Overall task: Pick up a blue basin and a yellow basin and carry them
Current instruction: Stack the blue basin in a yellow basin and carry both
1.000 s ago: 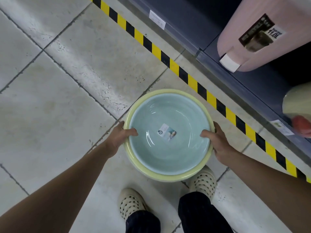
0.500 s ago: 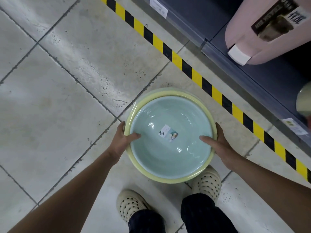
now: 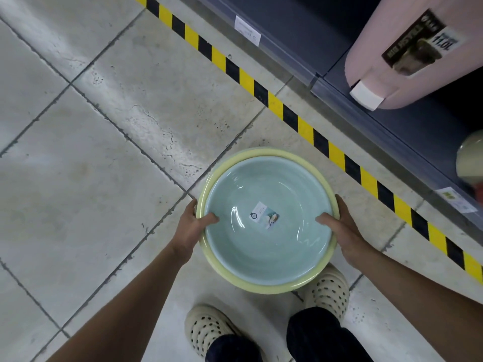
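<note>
The blue basin (image 3: 266,246) sits nested inside the yellow basin (image 3: 236,279), whose rim shows as a ring all around it; both are held up in the air above the tiled floor (image 3: 91,205), just over the person's feet; the left hand (image 3: 192,227) clasps the stacked rims on the left side, thumb lying over the edge into the blue bowl and the fingers under the yellow wall; the right hand (image 3: 345,232) grips the opposite side the same way, thumb inside, fingers curled beneath; a small label (image 3: 264,218) is stuck at the bottom of the blue basin; two cream perforated clogs (image 3: 207,329) stand on the floor under the near edge of the basins; a yellow-and-black hazard stripe (image 3: 298,121) runs diagonally along the base of a dark shelf (image 3: 407,126), on which a pink bin (image 3: 407,35) lies at the upper right.
</note>
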{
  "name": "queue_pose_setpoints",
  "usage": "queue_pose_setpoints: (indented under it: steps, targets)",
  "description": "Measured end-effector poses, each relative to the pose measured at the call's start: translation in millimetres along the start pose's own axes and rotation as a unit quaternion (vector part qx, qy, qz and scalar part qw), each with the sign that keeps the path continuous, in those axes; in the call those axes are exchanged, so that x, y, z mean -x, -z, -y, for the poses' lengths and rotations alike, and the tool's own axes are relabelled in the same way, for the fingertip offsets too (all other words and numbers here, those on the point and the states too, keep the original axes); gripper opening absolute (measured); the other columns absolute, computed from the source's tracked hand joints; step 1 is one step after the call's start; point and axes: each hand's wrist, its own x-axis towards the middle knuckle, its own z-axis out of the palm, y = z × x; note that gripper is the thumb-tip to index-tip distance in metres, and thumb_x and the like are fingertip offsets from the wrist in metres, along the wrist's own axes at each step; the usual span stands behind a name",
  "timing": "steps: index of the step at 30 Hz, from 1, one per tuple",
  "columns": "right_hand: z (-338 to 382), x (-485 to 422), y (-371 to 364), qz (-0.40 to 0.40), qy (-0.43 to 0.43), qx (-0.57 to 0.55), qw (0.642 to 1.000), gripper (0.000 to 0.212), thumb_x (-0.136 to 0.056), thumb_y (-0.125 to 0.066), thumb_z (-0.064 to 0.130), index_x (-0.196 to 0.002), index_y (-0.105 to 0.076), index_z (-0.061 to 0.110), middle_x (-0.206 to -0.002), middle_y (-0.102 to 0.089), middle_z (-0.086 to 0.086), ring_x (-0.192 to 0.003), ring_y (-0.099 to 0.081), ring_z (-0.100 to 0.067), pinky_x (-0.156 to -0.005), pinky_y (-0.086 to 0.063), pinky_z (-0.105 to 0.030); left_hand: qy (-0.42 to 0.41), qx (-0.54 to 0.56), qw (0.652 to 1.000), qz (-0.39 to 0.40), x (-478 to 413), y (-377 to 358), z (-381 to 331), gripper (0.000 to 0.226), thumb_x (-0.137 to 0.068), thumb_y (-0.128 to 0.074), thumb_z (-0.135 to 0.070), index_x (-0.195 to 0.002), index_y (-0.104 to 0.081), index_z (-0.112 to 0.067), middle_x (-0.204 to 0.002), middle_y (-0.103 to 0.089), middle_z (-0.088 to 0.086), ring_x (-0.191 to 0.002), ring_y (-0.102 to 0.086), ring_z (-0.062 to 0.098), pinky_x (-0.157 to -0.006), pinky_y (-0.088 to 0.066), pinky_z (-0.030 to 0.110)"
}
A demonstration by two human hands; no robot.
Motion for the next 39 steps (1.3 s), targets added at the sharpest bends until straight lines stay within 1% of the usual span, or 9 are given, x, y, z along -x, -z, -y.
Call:
queue_pose_setpoints:
  steps: [8, 13, 16, 18, 21, 25, 30, 34, 39]
  targets:
    - [58.1, 54.3, -13.8, 0.025, 0.008, 0.023, 0.999, 0.108, -0.055, -0.076, 0.042, -0.154, -0.034, 0.030, -0.141, -0.059, -0.005, -0.121, -0.062, -0.027, -0.102, -0.051, -0.054, 0.001, 0.024, 0.999, -0.025, 62.4, 29.6, -43.3, 0.061, -0.060, -0.074, -0.022, -0.121, -0.065, -0.018, -0.109, -0.075, 0.011, -0.099, -0.073, 0.036, -0.079, -0.061, 0.047]
    - [138.8, 116.9, -33.4, 0.036, 0.018, 0.032, 0.999, 0.104, -0.060, -0.075, 0.038, -0.155, -0.032, 0.036, -0.140, -0.059, -0.001, -0.122, -0.060, -0.026, -0.104, -0.050, -0.052, 0.004, 0.038, 0.998, -0.044, 126.2, 68.6, -119.0, 0.064, -0.055, -0.076, -0.027, -0.117, -0.064, -0.015, -0.111, -0.074, 0.014, -0.100, -0.072, 0.039, -0.083, -0.057, 0.060]
    - [198.8, 154.0, -51.5, 0.035, 0.024, 0.039, 0.998, 0.085, -0.071, -0.074, 0.029, -0.148, -0.042, 0.038, -0.133, -0.063, -0.001, -0.116, -0.063, -0.026, -0.099, -0.052, -0.050, 0.004, 0.055, 0.997, -0.051, 161.5, 93.7, -171.6, 0.067, -0.052, -0.076, -0.026, -0.117, -0.062, -0.012, -0.111, -0.073, 0.016, -0.097, -0.073, 0.038, -0.083, -0.058, 0.058]
    - [242.3, 176.7, -66.4, 0.042, 0.040, 0.038, 0.998, 0.070, -0.073, -0.071, 0.023, -0.138, -0.051, 0.037, -0.125, -0.068, -0.004, -0.109, -0.066, -0.027, -0.088, -0.055, -0.043, -0.005, 0.057, 0.997, -0.053, 181.0, 112.5, -209.9, 0.065, -0.055, -0.075, -0.022, -0.117, -0.062, -0.011, -0.111, -0.073, 0.017, -0.088, -0.075, 0.031, -0.072, -0.062, 0.049]
    - [298.1, 205.1, -83.5, 0.037, 0.037, 0.037, 0.998, 0.084, -0.063, -0.074, 0.030, -0.144, -0.050, 0.032, -0.125, -0.070, -0.004, -0.110, -0.068, -0.029, -0.091, -0.057, -0.046, -0.022, 0.056, 0.997, -0.049, 205.5, 138.8, -268.2, 0.060, -0.060, -0.072, -0.018, -0.118, -0.062, -0.009, -0.106, -0.074, 0.015, -0.074, -0.075, 0.020, -0.056, -0.057, 0.031]
    - [350.2, 229.6, -98.8, 0.023, 0.036, 0.002, 0.999, 0.099, -0.061, -0.076, 0.036, -0.153, -0.040, 0.032, -0.130, -0.068, 0.001, -0.116, -0.066, -0.026, -0.102, -0.052, -0.053, -0.036, 0.026, 0.998, -0.041, 227.1, 164.8, -342.0, 0.061, -0.060, -0.073, -0.020, -0.119, -0.062, -0.010, -0.107, -0.074, 0.015, -0.076, -0.074, 0.024, -0.052, -0.054, 0.027]
    - [404.6, 234.4, -122.6, 0.028, 0.061, -0.045, 0.997, 0.052, -0.079, -0.069, 0.015, -0.125, -0.058, 0.035, -0.114, -0.073, -0.002, -0.101, -0.069, -0.024, -0.091, -0.056, -0.045, -0.041, -0.012, 0.998, -0.045, 210.9, 186.2, -419.9, 0.062, -0.058, -0.074, -0.021, -0.117, -0.062, -0.009, -0.105, -0.075, 0.016, -0.080, -0.075, 0.031, -0.054, -0.056, 0.031]
    - [435.4, 189.7, -132.6, 0.024, 0.061, -0.057, 0.996, 0.055, -0.069, -0.070, 0.022, -0.121, -0.064, 0.039, -0.113, -0.076, 0.001, -0.108, -0.070, -0.029, -0.096, -0.055, -0.054, -0.039, -0.016, 0.998, -0.049, 165.3, 187.4, -468.8, 0.060, -0.057, -0.075, -0.019, -0.115, -0.063, -0.008, -0.102, -0.074, 0.017, -0.074, -0.074, 0.028, -0.052, -0.056, 0.030]
    - [466.7, 109.6, -143.9, 0.010, 0.053, -0.099, 0.994, 0.062, -0.070, -0.071, 0.018, -0.131, -0.062, 0.029, -0.118, -0.075, 0.000, -0.113, -0.069, -0.028, -0.095, -0.056, -0.046, -0.038, -0.037, 0.998, -0.042, 75.1, 182.3, -515.5, 0.063, -0.054, -0.074, -0.017, -0.115, -0.061, -0.008, -0.100, -0.074, 0.016, -0.074, -0.072, 0.030, -0.055, -0.057, 0.031]
